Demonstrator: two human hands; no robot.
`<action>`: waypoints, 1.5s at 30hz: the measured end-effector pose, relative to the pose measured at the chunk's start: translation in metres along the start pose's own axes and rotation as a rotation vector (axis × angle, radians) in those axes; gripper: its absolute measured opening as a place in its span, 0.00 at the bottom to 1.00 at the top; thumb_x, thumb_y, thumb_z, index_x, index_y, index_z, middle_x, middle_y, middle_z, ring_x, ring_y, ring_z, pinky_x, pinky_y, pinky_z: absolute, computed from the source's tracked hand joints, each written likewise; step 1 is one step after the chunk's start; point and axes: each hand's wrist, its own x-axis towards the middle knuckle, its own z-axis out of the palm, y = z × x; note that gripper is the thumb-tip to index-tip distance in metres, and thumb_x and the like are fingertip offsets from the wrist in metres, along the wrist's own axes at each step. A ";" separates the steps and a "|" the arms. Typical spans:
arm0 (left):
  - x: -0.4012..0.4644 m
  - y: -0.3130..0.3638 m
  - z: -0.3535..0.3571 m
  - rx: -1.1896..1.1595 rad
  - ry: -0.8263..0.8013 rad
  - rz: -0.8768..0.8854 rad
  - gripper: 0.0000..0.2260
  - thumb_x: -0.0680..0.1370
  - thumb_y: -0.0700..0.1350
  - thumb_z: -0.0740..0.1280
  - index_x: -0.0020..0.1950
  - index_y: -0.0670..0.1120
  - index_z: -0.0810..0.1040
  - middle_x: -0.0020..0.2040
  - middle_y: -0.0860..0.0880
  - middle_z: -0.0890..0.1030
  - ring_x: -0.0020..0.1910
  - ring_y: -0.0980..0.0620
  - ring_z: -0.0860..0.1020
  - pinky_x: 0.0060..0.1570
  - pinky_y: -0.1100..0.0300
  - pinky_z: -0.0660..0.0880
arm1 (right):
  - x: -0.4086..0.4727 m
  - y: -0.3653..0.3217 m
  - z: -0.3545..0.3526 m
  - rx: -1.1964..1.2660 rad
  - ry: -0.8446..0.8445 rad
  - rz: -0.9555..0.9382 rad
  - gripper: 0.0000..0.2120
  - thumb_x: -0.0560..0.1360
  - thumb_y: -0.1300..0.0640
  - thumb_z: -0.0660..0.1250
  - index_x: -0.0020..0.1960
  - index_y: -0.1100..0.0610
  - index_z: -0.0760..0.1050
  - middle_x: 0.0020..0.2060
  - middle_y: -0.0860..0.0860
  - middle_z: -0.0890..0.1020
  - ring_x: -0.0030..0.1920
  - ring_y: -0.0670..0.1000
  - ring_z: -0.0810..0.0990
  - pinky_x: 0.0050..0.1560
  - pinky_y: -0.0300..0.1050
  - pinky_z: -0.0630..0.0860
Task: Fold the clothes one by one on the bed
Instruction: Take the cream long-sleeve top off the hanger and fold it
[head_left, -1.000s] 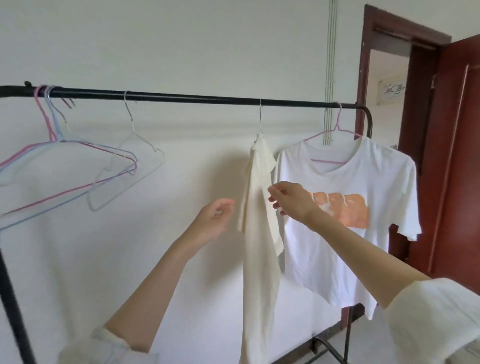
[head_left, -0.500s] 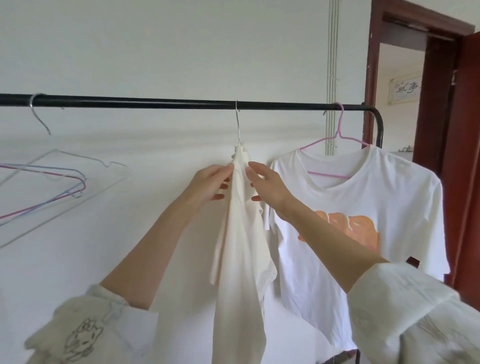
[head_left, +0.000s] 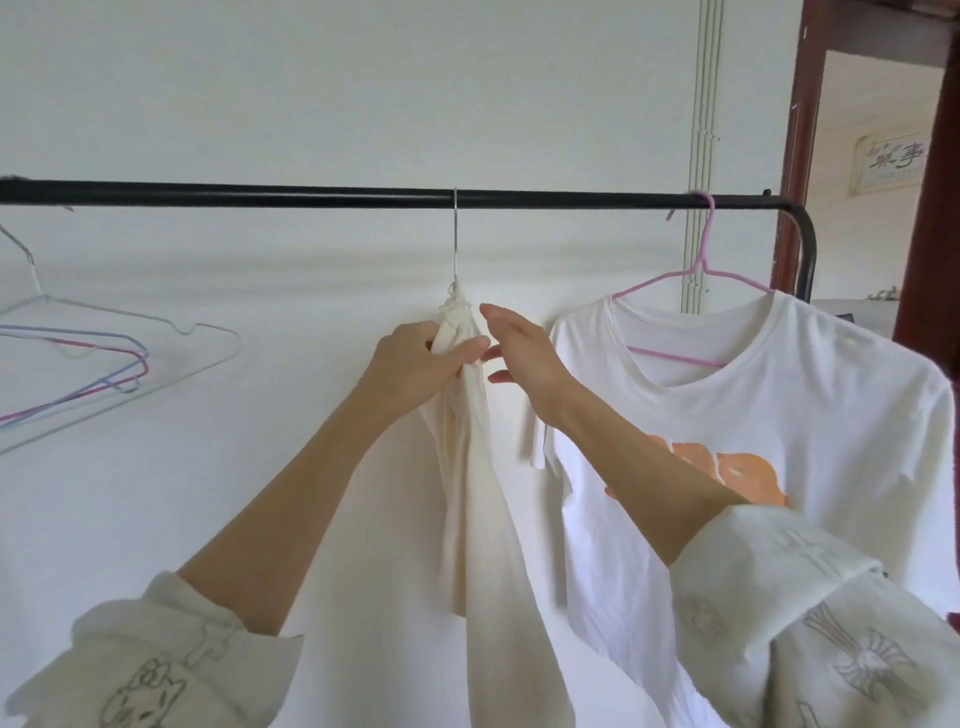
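A cream garment (head_left: 480, 493) hangs edge-on from a metal hanger hook (head_left: 455, 234) on a black rail (head_left: 311, 193). My left hand (head_left: 415, 364) pinches the garment's top just below the hook. Beside it on the right, my right hand (head_left: 522, 351) has its fingers spread, fingertips at the fabric without a grip. A white T-shirt (head_left: 753, 415) with an orange print hangs on a pink hanger (head_left: 698, 260) to the right. No bed is in view.
Several empty wire hangers (head_left: 104, 358), white, blue and pink, hang at the left end of the rail. A white wall stands behind the rail. At the far right are a dark red door frame (head_left: 800, 130) and an open doorway.
Both hands rose to the top of the cream garment. My left hand closed on the fabric under the hook. The view moved closer and to the right.
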 end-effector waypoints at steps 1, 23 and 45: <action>0.000 0.000 -0.002 -0.024 -0.037 0.014 0.14 0.76 0.54 0.66 0.36 0.45 0.74 0.31 0.54 0.70 0.29 0.59 0.70 0.29 0.69 0.64 | 0.004 -0.001 0.001 -0.002 -0.010 0.007 0.16 0.81 0.54 0.54 0.65 0.56 0.72 0.48 0.46 0.76 0.46 0.48 0.75 0.48 0.42 0.73; -0.040 0.011 -0.068 -0.270 -0.402 -0.181 0.21 0.76 0.56 0.65 0.63 0.43 0.76 0.59 0.47 0.81 0.60 0.50 0.78 0.60 0.55 0.74 | 0.031 -0.041 0.037 0.101 -0.170 0.225 0.06 0.73 0.55 0.65 0.38 0.53 0.78 0.38 0.47 0.80 0.44 0.51 0.75 0.41 0.42 0.66; -0.114 0.001 -0.099 0.689 0.086 0.049 0.13 0.75 0.56 0.66 0.35 0.52 0.67 0.33 0.53 0.68 0.39 0.49 0.69 0.35 0.60 0.63 | 0.022 -0.048 0.100 0.317 -0.168 0.257 0.11 0.79 0.61 0.58 0.38 0.59 0.71 0.33 0.53 0.78 0.22 0.48 0.80 0.19 0.31 0.64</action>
